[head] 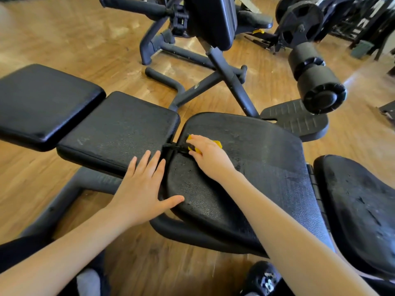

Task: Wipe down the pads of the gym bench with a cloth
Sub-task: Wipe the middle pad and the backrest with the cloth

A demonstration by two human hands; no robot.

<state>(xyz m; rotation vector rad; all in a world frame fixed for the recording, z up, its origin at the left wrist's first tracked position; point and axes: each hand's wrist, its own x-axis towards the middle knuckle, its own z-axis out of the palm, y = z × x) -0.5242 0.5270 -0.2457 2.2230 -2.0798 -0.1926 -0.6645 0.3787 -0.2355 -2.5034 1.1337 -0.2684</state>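
The black gym bench runs across the view as a row of separate pads. A wide curved pad fills the middle, a rectangular pad lies to its left, and a further pad sits at the far left. My right hand presses a small yellow cloth onto the left end of the curved pad, beside the gap between pads. Most of the cloth is hidden under the fingers. My left hand lies flat with fingers spread across the gap, thumb on the curved pad.
Another worn black pad is at the right. Foam rollers hang above a ribbed footplate. A second machine's frame stands behind on the wooden floor, with weight plates at the back right. My shoes show at the bottom.
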